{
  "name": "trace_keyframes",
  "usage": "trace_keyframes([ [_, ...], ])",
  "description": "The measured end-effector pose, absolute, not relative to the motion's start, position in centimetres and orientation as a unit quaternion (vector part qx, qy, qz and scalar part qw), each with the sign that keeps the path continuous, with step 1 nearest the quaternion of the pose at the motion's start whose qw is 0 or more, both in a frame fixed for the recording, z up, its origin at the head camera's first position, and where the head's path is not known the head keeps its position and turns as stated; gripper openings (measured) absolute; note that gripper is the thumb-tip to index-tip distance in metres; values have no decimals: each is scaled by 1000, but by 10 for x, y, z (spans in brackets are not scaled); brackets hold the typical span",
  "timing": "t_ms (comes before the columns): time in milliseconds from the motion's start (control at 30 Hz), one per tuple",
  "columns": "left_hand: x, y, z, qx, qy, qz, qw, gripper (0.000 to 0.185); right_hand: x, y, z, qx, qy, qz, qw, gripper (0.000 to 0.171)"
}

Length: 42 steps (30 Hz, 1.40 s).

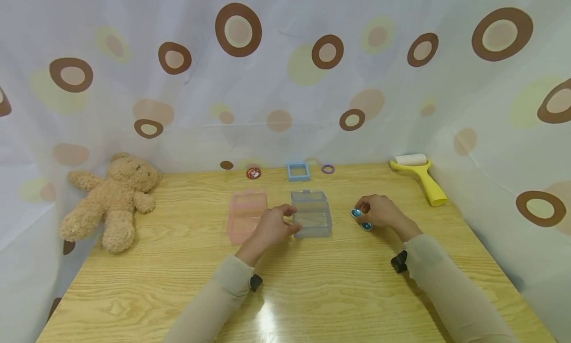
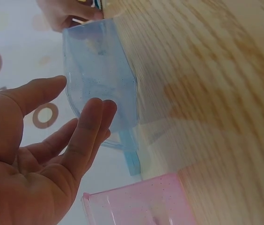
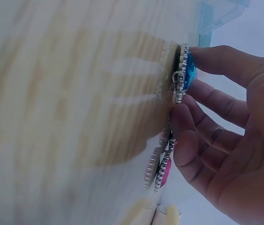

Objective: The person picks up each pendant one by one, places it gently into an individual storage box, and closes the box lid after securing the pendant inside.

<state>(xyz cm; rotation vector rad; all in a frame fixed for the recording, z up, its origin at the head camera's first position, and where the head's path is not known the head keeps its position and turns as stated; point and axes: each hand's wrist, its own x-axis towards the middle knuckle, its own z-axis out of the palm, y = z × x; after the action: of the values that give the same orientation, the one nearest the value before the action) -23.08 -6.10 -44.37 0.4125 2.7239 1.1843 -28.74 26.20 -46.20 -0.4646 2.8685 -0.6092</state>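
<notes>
At frame centre the left hand (image 1: pixel 270 228), fingers relaxed, touches the clear blue box (image 1: pixel 311 213) while the right hand (image 1: pixel 381 212) pinches jewelled pendants (image 1: pixel 361 219) just right of it; better to steady the box and lift them level.

Both arms in pale sleeves reach up from the lower edge of the frame toward its centre. The left hand (image 1: pixel 273 225), just left of centre, has relaxed, nearly straight fingers (image 2: pixel 89 131). The right hand (image 1: pixel 381 212), right of centre, is lightly curled, fingertips (image 3: pixel 184 119) pointing down.
</notes>
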Motion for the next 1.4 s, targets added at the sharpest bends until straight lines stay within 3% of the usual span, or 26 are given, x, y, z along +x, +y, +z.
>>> trace_keyframes([
  [1133, -228, -60, -443, 131, 901, 407, 70, 45, -285, 247, -432, -181, 933, -305, 57, 31],
  [1400, -228, -61, -444, 133, 904, 399, 71, 45, -282, 233, -425, -187, 924, -324, 77, 32],
])
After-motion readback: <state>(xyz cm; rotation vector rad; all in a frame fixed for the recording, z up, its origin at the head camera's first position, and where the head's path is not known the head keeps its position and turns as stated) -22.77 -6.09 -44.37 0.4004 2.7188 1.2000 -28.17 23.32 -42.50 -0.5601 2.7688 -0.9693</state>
